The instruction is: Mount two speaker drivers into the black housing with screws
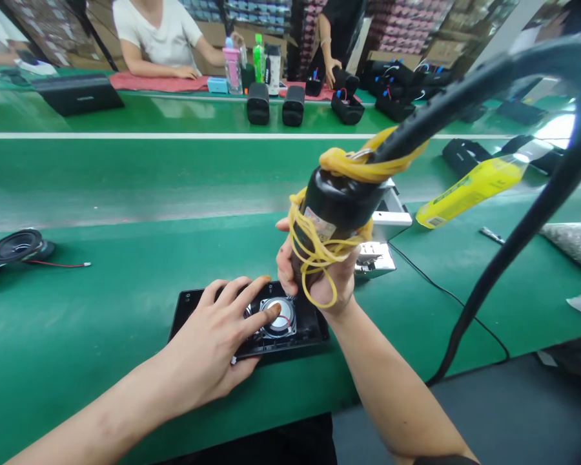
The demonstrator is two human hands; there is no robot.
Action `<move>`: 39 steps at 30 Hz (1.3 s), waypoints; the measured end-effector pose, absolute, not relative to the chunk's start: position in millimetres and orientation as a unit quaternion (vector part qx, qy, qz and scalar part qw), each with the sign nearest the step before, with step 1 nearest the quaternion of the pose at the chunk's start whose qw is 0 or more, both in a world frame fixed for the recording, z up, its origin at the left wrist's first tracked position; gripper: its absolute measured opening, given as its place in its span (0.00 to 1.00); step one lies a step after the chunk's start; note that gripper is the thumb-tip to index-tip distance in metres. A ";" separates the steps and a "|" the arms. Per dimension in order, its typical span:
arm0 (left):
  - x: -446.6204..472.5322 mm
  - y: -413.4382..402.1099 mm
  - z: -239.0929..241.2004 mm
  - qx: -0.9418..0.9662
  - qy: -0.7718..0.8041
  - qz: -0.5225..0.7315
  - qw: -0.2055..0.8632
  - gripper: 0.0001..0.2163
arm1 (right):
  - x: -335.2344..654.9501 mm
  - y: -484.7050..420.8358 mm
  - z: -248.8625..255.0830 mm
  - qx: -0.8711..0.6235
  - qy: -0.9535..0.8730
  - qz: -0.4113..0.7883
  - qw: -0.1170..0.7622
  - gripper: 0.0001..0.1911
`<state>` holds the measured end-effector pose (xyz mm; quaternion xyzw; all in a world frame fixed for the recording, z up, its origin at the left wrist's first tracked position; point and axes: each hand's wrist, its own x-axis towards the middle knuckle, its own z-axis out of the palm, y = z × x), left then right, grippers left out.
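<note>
My right hand (336, 284) is wrapped round an upright black electric screwdriver (341, 194), with yellow rubber bands (319, 252) looped about its body and top. Its lower end points down at the speaker housing, near the corner of a round speaker driver (281, 320); the tip is hidden. Under my left hand (223, 329) lies the open black speaker housing (305, 342). My left fingers spread across it, one pressing on the driver, while the thumb rests along the near edge. A short red wire shows on the driver.
A thick black hose (494, 278) arches from the screwdriver down the right side. Loose speaker drivers (19, 247) lie at left, a yellow bottle (469, 190) and white device (377, 258) at right. Across the green bench (126, 174), two people handle things among black speakers (258, 104).
</note>
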<state>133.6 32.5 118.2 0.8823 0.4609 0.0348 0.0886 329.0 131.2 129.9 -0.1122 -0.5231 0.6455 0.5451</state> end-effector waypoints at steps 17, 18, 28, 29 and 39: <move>132.4 25.5 109.3 0.881 0.458 0.102 0.051 0.29 | 352.0 130.0 170.9 -0.139 -0.529 0.527 0.650 0.33; 134.3 25.0 109.8 0.882 0.457 0.109 0.050 0.27 | 363.9 130.5 180.7 -0.146 -0.533 0.491 0.673 0.32; 154.8 24.8 102.6 0.893 0.428 0.134 0.040 0.20 | 421.8 159.3 200.3 -0.225 -0.511 0.282 0.780 0.33; 154.2 24.0 101.2 0.892 0.430 0.135 0.032 0.21 | 420.0 159.9 198.2 -0.231 -0.506 0.289 0.780 0.34; 139.0 13.7 100.3 0.883 0.453 0.123 0.006 0.34 | 420.4 158.3 193.5 -0.272 -0.514 0.304 0.755 0.39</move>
